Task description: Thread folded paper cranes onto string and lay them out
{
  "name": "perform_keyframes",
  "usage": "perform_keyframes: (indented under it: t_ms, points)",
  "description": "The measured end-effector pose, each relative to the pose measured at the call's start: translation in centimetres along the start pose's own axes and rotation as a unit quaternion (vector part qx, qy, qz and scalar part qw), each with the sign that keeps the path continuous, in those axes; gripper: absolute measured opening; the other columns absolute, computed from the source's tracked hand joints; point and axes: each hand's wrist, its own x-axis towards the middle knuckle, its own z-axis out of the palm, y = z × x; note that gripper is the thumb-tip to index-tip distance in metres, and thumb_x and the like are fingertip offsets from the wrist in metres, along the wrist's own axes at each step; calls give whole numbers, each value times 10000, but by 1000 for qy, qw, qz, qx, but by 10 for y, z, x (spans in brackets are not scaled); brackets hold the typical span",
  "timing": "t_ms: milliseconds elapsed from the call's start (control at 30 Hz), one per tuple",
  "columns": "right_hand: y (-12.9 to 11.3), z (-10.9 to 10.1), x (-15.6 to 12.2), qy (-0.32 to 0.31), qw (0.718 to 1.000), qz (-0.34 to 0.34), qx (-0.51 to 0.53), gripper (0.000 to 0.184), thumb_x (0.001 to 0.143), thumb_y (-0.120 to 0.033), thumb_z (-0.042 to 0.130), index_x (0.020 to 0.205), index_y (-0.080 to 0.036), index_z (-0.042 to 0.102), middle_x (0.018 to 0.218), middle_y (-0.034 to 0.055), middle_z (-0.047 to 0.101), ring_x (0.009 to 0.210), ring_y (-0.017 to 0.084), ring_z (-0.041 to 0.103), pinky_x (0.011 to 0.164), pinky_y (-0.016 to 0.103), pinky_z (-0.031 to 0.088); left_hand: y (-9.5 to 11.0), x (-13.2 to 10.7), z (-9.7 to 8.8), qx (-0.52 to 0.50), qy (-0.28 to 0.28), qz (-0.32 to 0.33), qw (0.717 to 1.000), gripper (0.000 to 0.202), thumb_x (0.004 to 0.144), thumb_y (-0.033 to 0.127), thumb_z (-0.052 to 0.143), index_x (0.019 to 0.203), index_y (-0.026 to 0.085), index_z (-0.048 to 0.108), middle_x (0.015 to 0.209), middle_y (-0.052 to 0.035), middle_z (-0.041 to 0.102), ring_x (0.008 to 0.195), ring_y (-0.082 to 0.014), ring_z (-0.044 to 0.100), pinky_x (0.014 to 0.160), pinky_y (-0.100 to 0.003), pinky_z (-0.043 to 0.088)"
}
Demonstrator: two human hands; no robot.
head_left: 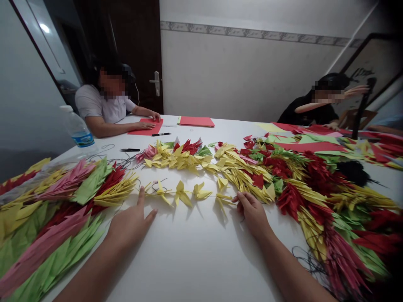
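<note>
Centrally, the right hand (pixel 252 214) pinches a thin thread (pixel 217 196) between thumb and fingertips, keeping the short row of yellow paper cranes (pixel 183 193) spaced along it on the white table (pixel 189 262), while the left hand (pixel 132 223) lies spread, fingertips down, just below the row's left end.
</note>
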Motion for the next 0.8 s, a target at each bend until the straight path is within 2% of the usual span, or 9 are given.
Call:
perform_keyframes:
  t_ms: [200, 400, 533, 800]
  points:
    - [4, 0, 2, 0, 1000, -5, 1, 447, 682, -610, 521, 621, -169, 555, 421, -35, 430, 398, 89, 363, 405, 218, 277, -4, 6, 3, 8, 20, -3, 1000, 748, 833, 506, 224, 1392, 63, -1, 817, -175, 662, 742, -307, 626, 592, -355, 410]
    - [-1, 1, -1, 5, 1000, -3, -1, 447, 674, -614, 520, 608, -173, 547, 408, -39, 419, 389, 93, 357, 399, 222, 271, 8, -1, 3, -17, 49, 38, 998, 730, 845, 521, 219, 1395, 122, -48, 751, -109, 659, 679, -265, 621, 539, -298, 374]
    - [-1, 1, -1, 1, 1000, 2, -5, 426, 695, -594, 515, 621, -176, 550, 412, -42, 419, 391, 91, 352, 406, 221, 269, 20, -6, 6, -17, 36, 79, 996, 704, 850, 526, 227, 1399, 168, -27, 748, -79, 656, 683, -248, 617, 540, -278, 358]
    - [0, 0, 0, 3, 1000, -11, -17, 434, 703, -595, 508, 619, -172, 555, 417, -37, 428, 400, 90, 367, 417, 214, 291, 25, 5, 14, -21, 33, 89, 995, 692, 848, 533, 205, 1403, 152, 45, 789, -104, 658, 742, -255, 614, 583, -293, 368]
